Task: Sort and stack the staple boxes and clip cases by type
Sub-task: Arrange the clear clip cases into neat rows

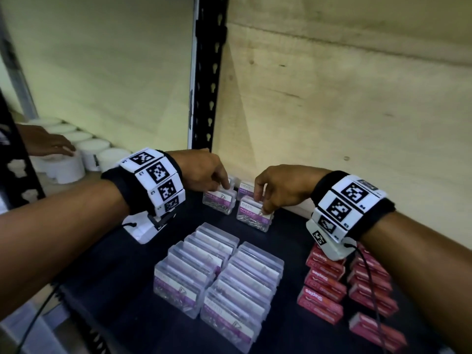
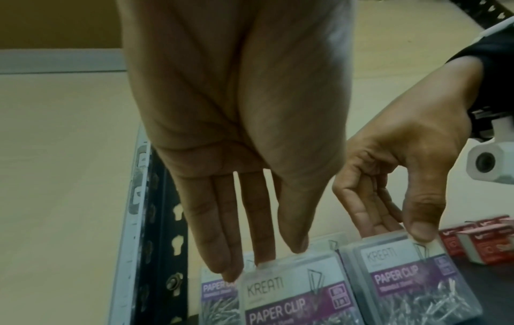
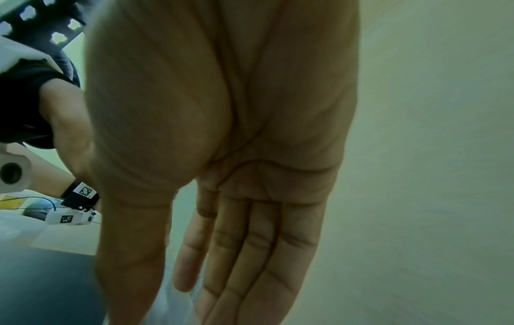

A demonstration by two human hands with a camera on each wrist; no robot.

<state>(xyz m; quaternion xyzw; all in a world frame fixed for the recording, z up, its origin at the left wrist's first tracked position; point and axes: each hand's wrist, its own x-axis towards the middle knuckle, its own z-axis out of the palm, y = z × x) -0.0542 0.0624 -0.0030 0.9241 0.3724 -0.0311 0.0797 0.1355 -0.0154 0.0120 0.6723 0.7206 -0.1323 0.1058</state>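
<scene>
Both hands at shelf [image 1: 132, 272] back edge: left hand [image 1: 204, 172] pinches one clip case [image 1: 219, 200], right hand [image 1: 278, 190] pinches neighbouring case [image 1: 252, 213]. Lift each straight up, labels aligned, set squarely beside clip rows [image 1: 217, 277] at centre; staple boxes [image 1: 324, 284] along right edge

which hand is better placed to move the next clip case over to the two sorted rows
Right, probably. The right hand already pinches a front clip case nearest the sorted rows; the left hand grips a case farther back.

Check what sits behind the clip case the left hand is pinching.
Behind the clip case pinched by the left hand, another clip case shows partly; the hand covers most of it.
</scene>
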